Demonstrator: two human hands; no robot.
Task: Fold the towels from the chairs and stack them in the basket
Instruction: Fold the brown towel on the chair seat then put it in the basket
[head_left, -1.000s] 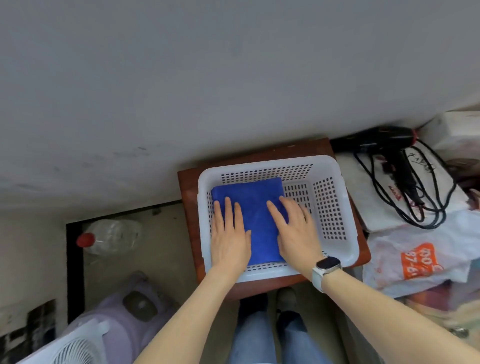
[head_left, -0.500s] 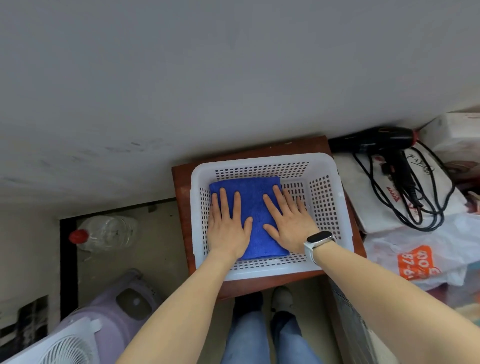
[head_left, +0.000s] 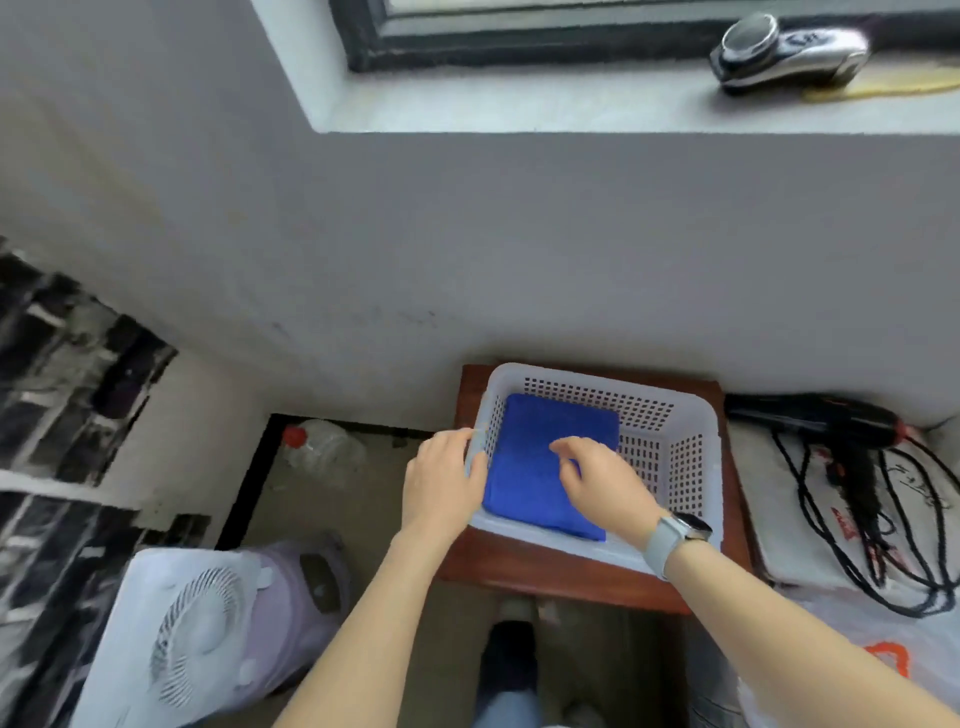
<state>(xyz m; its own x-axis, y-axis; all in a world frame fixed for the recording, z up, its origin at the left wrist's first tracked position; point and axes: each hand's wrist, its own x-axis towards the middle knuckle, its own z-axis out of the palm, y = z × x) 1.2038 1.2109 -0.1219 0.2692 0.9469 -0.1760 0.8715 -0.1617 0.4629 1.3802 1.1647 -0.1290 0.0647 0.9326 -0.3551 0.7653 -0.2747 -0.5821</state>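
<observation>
1 blue towel (head_left: 550, 462) in the basket (head_left: 691, 447)
Left hand (head_left: 441, 483) grips the 9 o'clock rim; right hand (head_left: 602, 483), fingers loosely curled, holds nothing.

A dark red wooden stool (head_left: 545, 574) stood against the grey wall (head_left: 467, 249). To its right a black hair dryer (head_left: 815, 418) lay with its cord (head_left: 852, 525) looped over a white bag (head_left: 795, 519). Left of the stool, a clear plastic bottle with a red cap (head_left: 319, 447) lay on the floor, near a white fan (head_left: 187, 634). On the windowsill (head_left: 519, 111) rested a silver and black device (head_left: 789, 52).
</observation>
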